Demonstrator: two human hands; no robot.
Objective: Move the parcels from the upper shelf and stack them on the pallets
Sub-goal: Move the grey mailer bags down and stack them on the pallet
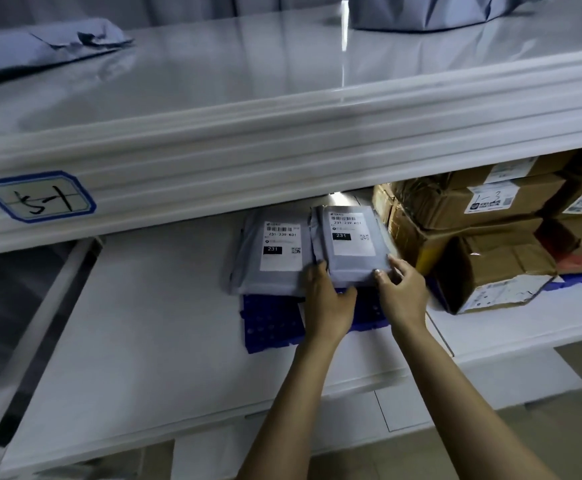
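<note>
Two grey plastic parcels with white shipping labels lie side by side on a blue pallet [270, 323] on the lower shelf. My left hand [329, 299] grips the near left corner of the right parcel [352, 247]. On that parcel's near right corner, my right hand [402, 289] has its fingers curled over the edge. The left parcel [272, 254] lies flat, touching the right one, with neither hand on it. On the upper shelf [282, 77], a flat grey parcel [40, 46] lies at the far left and a bulkier grey parcel [431, 12] sits at the back right.
Brown cardboard boxes [490, 244] are stacked on a second blue pallet [580, 277] just right of my hands. The upper shelf's thick white front rail [282, 161] overhangs the lower shelf and carries a handwritten label [40, 197].
</note>
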